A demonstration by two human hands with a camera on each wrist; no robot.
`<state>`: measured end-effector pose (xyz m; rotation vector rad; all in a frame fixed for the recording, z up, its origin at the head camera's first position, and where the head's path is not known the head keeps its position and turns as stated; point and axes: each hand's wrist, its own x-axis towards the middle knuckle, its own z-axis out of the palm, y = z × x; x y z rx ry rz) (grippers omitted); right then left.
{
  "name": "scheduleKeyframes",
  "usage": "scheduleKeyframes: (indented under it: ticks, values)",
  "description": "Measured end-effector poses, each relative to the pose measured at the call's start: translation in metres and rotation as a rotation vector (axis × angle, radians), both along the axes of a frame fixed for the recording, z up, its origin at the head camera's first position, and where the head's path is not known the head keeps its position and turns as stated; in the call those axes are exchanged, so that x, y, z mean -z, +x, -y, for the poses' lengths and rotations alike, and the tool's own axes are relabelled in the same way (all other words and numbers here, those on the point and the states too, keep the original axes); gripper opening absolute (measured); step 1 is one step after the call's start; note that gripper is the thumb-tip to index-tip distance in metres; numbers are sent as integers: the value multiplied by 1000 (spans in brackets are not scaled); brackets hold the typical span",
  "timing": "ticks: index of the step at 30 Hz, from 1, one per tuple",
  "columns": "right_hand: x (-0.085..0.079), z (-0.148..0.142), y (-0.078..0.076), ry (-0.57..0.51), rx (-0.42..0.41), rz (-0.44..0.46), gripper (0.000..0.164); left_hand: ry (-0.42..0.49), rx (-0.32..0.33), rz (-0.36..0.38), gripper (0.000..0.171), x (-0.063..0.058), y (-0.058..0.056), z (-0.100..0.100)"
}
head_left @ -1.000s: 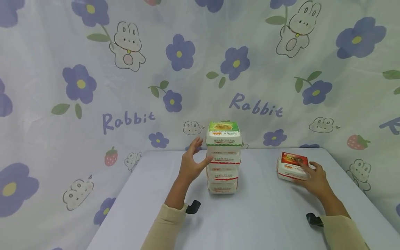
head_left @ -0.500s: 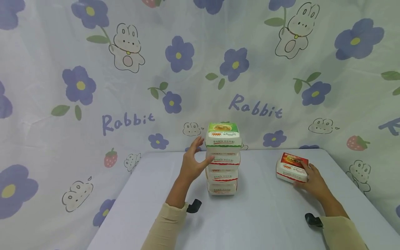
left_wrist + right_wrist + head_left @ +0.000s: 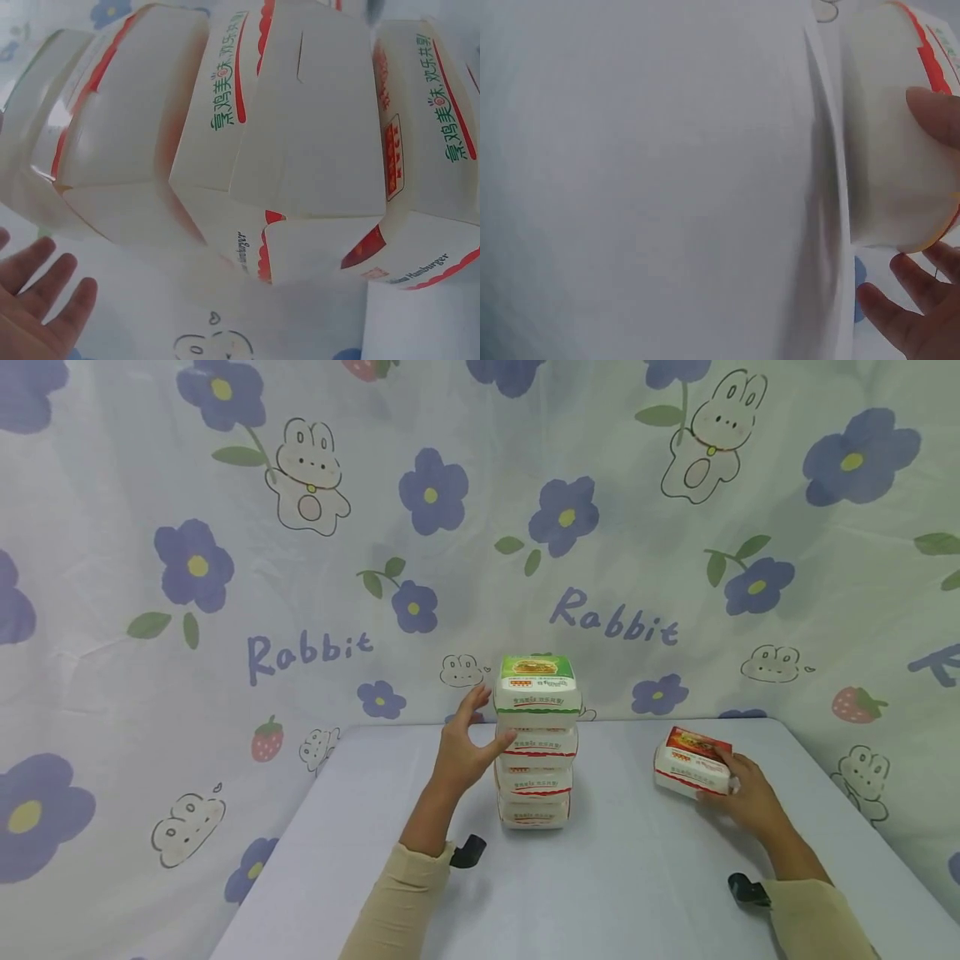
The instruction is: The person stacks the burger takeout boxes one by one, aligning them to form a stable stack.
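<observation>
A column of burger boxes rises from the table's middle. Its top one is a green-topped burger box (image 3: 536, 697); beneath it sit several red-trimmed burger boxes (image 3: 536, 750), their printed sides close up in the left wrist view. Beside the column's upper left is my left hand (image 3: 462, 752), thumb near the front, fingers spread and fairly straight. Off to the right, my right hand (image 3: 750, 795) grips a red-topped burger box (image 3: 692, 768) by its right side. In the right wrist view the thumb (image 3: 937, 118) lies against this box, with the other fingers at its far lower edge.
A white cloth-covered table (image 3: 615, 868) carries everything. Behind it hangs a curtain (image 3: 480, 560) printed with rabbits and purple flowers. A black wrist mount (image 3: 468, 852) juts from the left sleeve, and another black mount (image 3: 747, 890) from the right.
My right hand has closed onto the red-topped burger box and shifted slightly left with it. The left hand and the stacked boxes look nearly the same.
</observation>
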<state>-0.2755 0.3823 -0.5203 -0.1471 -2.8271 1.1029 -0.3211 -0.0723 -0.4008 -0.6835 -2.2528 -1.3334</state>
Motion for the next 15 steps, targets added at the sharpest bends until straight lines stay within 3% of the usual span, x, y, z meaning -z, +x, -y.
scheduleKeyframes:
  ticks: [6, 15]
  values:
    - [-6, 5, 2, -6, -7, -30, 109, -4, 5, -13, 85, -1, 0, -1]
    - [-31, 16, -2, -51, -41, -64, 110, -6, 7, -21, 85, -5, 0, -1]
